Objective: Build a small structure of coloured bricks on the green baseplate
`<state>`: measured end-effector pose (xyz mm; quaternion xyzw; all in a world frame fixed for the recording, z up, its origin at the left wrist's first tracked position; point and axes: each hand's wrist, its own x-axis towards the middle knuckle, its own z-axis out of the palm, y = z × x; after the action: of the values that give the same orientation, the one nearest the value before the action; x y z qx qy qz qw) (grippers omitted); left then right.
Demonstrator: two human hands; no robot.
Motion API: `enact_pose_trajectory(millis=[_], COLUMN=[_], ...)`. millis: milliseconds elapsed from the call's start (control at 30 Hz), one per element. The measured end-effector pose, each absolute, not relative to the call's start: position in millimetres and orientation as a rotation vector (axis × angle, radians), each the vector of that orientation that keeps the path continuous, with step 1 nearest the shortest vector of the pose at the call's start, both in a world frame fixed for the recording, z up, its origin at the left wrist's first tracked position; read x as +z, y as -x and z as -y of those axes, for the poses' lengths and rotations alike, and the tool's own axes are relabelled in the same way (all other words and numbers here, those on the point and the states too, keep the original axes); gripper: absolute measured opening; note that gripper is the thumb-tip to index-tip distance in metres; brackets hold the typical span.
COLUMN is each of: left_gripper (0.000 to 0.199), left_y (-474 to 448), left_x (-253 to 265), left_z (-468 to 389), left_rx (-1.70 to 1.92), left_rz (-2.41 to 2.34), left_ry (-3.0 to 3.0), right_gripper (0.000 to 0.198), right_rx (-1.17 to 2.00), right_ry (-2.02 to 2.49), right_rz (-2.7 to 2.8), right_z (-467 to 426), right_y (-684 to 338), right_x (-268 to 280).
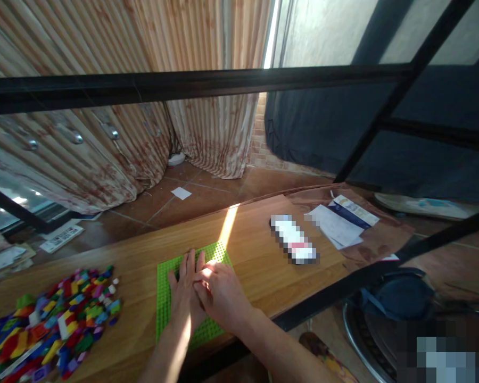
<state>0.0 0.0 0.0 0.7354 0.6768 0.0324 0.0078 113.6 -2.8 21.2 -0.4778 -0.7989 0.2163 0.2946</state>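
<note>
A bright green studded baseplate (163, 298) lies on the wooden table. My left hand (186, 292) rests over it, fingers stretched out toward the far edge. Crossing the left hand's fingers from the right is my right hand (225, 292), its fingers bent and closed together. Anything between those fingertips is hidden. A small dark patch shows beside the left thumb; whether it is a brick or shadow, I cannot tell. To the left spreads a pile of colourful toy bricks (69, 314), apart from both hands.
On the wooden table (255, 234), right of the baseplate, lies a phone (294, 239) with a blurred screen. Papers (339, 226) lie beyond it. A black metal bar (335, 290) runs along the near right side. Curtains (207, 127) hang behind.
</note>
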Motion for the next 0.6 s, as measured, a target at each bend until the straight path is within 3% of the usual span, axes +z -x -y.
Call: enact_pose_trajectory(millis=[600], left_gripper=[0.058], left_y=[5], left_x=[-10], left_z=[-2], left_rx=[0.131], left_rz=[-2.119], left_ry=[-2.386], right_gripper=[0.019], right_rx=[0.474], right_ry=[1.299], right_rz=[2.201], right_z=[-5], right_y=[-109], right_x=[18])
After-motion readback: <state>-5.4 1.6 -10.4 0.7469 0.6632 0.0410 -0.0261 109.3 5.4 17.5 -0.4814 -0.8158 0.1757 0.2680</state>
